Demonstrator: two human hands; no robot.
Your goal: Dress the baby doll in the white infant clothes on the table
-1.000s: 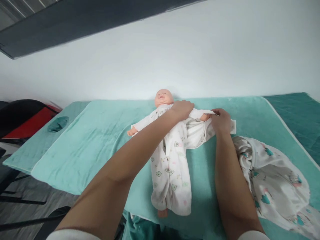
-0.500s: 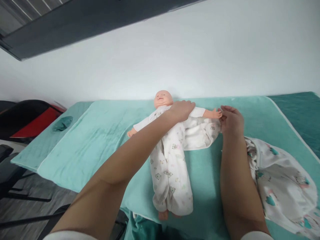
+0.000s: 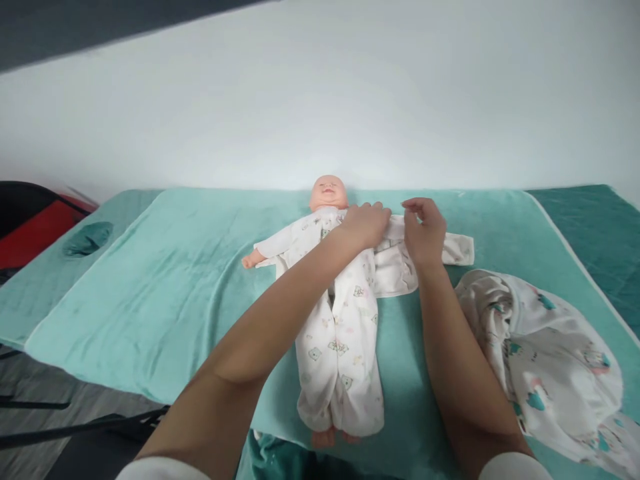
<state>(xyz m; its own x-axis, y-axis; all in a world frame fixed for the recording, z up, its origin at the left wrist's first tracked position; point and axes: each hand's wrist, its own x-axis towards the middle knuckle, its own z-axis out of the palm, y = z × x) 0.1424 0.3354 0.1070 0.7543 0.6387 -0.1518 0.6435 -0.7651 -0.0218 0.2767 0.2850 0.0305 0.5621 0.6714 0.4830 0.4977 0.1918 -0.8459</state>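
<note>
A baby doll (image 3: 328,192) lies on its back, wearing a white garment printed with small animals (image 3: 340,347). My left hand (image 3: 367,225) is closed over the doll's shoulder and upper arm on the right side of the view. Beside it, my right hand (image 3: 426,232) has curled, pinched fingers at that arm's white sleeve (image 3: 397,228). What sits between those fingers is hidden, and the doll's hand on that side is out of sight. An outer garment sleeve (image 3: 460,249) lies flat beyond my right hand. The doll's other hand (image 3: 253,259) is bare.
A crumpled white printed cloth (image 3: 560,353) lies to the right of my right forearm. Green towelling (image 3: 165,267) covers the bed, which has a round hole (image 3: 89,239) at its left end. A white wall (image 3: 320,93) rises behind. A black and red chair (image 3: 40,227) stands at left.
My right hand has moved left, from the doll's fingertips to its forearm. The outer garment's sleeve now shows beyond it. My left hand stays on the upper arm. The camera view has shifted.
</note>
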